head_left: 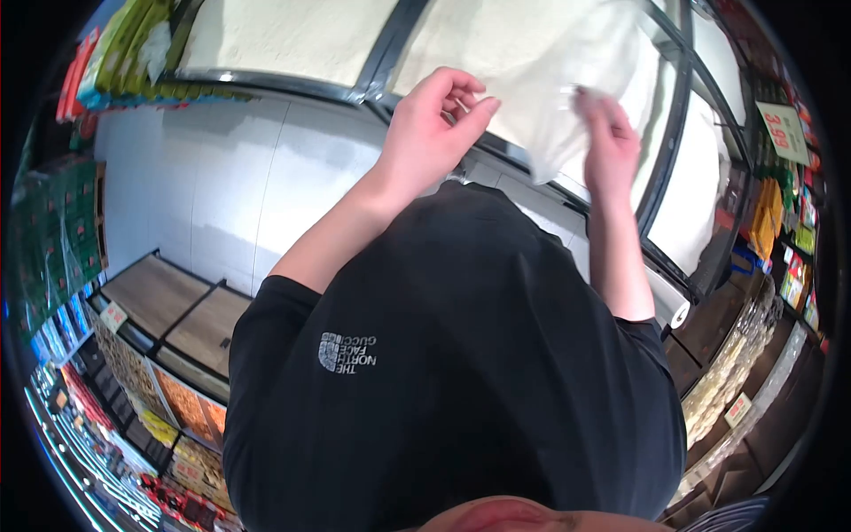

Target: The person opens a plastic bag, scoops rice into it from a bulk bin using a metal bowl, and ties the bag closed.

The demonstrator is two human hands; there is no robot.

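Observation:
A thin, clear plastic bag (550,115) hangs from my right hand (612,133), whose fingers are pinched on its edge; that hand is slightly blurred. To the left of the bag, my left hand (443,111) is raised with its fingers curled and thumb stretched out, apart from the bag, with nothing visible between them. Both hands are above black-framed bins (377,58) that hold a white, powdery-looking material (284,35).
Green packages (133,53) are stacked at the upper left. A price sign (783,133) stands at the right edge. Near my right elbow is a white roll (678,312). Wooden-topped shelves (160,288) and green crates (58,239) are at the left.

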